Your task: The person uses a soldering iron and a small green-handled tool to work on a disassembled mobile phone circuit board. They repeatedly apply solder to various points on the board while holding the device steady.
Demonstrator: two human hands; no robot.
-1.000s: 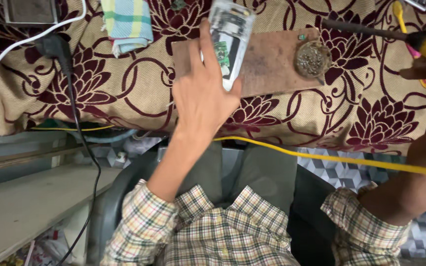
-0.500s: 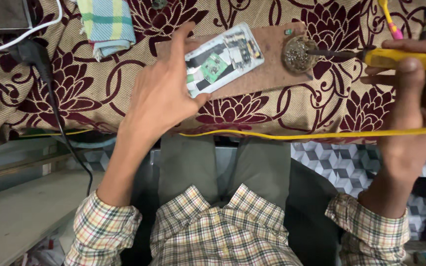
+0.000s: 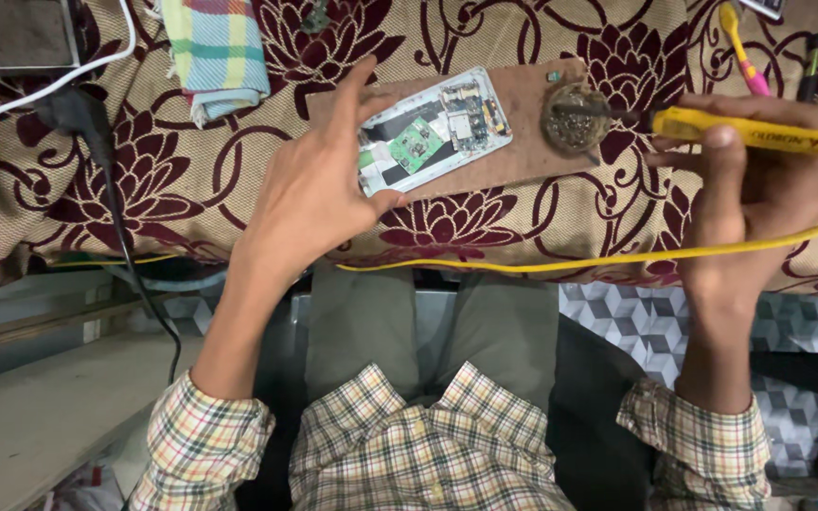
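Nearest the camera, a checked shirt [image 3: 428, 445] with rolled sleeves fills the bottom edge, and grey trousers [image 3: 428, 322] show between the two forearms. Just beyond, a yellow cable [image 3: 560, 263] runs along the near edge of the table, which is covered by a maroon floral cloth [image 3: 191, 180]; the cable curves up at the right toward the tool.

On the left, the left hand [image 3: 310, 203] rests on the cloth with its fingers spread, thumb and forefinger pinching the left end of an opened phone [image 3: 433, 131] (its back is off, so a green circuit board and metal shields show). That phone lies tilted on a brown wooden board [image 3: 523, 151], roughly at the middle of the table.

On the right, the right hand [image 3: 759, 199] is closed around a yellow soldering iron [image 3: 759, 134], held level, with its dark tip pointing left into a round tin of tangled brass wool [image 3: 575, 118] that sits on the board's right end, just beside the phone.

Farther off, a folded checked towel [image 3: 215, 52] lies at the far left, with a black cable [image 3: 111, 189] and a white cable [image 3: 49, 90] left of it. A pink and yellow tool [image 3: 740, 47] lies at the far right.
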